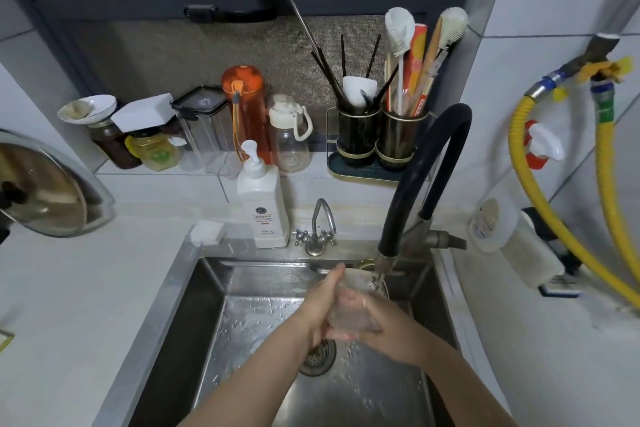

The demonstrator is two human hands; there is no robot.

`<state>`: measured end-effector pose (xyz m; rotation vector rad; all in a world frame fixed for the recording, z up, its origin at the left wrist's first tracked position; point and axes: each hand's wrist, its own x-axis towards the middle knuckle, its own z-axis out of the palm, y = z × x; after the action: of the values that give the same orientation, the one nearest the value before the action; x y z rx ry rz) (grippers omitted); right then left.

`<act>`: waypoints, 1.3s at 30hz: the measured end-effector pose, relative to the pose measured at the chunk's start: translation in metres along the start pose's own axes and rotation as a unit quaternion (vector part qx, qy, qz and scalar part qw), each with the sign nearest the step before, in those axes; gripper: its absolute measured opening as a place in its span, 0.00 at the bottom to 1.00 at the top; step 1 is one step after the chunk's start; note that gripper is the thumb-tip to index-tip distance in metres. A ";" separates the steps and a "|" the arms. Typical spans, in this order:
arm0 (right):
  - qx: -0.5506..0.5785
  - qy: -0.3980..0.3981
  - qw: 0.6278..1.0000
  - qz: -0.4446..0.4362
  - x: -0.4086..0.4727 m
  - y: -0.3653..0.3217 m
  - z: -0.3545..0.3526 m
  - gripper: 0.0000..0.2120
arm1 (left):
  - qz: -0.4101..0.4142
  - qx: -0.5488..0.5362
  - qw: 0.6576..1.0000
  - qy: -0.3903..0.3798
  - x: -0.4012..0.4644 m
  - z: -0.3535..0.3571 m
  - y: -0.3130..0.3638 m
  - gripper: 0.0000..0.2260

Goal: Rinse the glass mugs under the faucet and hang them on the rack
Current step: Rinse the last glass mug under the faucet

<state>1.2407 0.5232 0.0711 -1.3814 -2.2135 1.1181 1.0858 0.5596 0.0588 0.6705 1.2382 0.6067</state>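
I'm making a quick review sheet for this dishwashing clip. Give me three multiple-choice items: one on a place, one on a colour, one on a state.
1. Where is the glass mug?
A. On the counter
B. Over the sink, under the faucet spout
C. On the windowsill

2. What colour is the tall bottle on the sill?
A. Orange
B. Blue
C. Green

3. How is the mug held?
A. Left hand only
B. Right hand only
C. Both hands

Answers: 1 B, the mug's rim sits right below the spout; 2 A, its body and cap are orange; 3 C, both hands wrap it.
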 end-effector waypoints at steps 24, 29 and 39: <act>0.526 0.277 0.782 0.186 -0.019 0.038 0.014 0.36 | 0.254 0.353 0.898 0.063 -0.012 0.050 -0.007 0.19; 0.496 0.260 0.811 0.166 -0.011 0.018 -0.004 0.07 | 0.246 0.189 0.950 0.042 -0.010 0.040 -0.005 0.20; 0.023 0.138 0.989 0.052 -0.013 -0.010 -0.005 0.11 | 0.046 0.009 0.999 0.004 -0.017 0.008 -0.014 0.31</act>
<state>1.2441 0.5124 0.0834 -1.5436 -1.9292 0.9390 1.0903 0.5367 0.0610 0.7437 1.2254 0.6759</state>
